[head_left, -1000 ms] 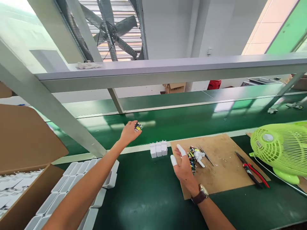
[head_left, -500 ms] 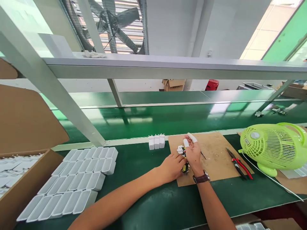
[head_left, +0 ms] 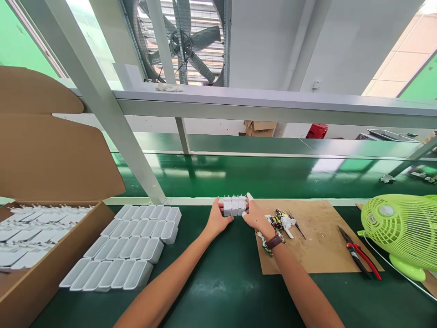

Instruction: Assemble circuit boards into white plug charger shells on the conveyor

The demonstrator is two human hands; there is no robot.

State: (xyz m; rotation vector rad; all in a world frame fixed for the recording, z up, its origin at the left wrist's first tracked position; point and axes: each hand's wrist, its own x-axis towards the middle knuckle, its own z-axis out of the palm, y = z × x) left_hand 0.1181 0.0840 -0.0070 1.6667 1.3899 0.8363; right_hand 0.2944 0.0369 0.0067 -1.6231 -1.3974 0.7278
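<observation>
Three small white plastic housings (head_left: 234, 206) stand side by side in a row near the back edge of the green bench. My left hand (head_left: 217, 219) grips the row at its left end. From the right end my right hand (head_left: 255, 216), with white finger cots on its fingertips, presses against it, so the row is squeezed between both hands. Behind my right wrist, small circuit boards with wires (head_left: 277, 219) lie on a brown cardboard sheet (head_left: 317, 246). Among them is a white plastic piece (head_left: 287, 223), and tweezers (head_left: 297, 226) rest alongside.
White plastic trays (head_left: 129, 246) stand in rows at left, beside an open carton (head_left: 64, 255) of white parts. Red-and-black pliers (head_left: 360, 255) lie on the cardboard's right side, near a lime-green fan (head_left: 399, 232). A green belt surface (head_left: 259, 175) runs behind the bench.
My left hand carried a small circuit board from the belt area to the cardboard and let it go there. Both hands then moved over to the white housings and took hold of them.
</observation>
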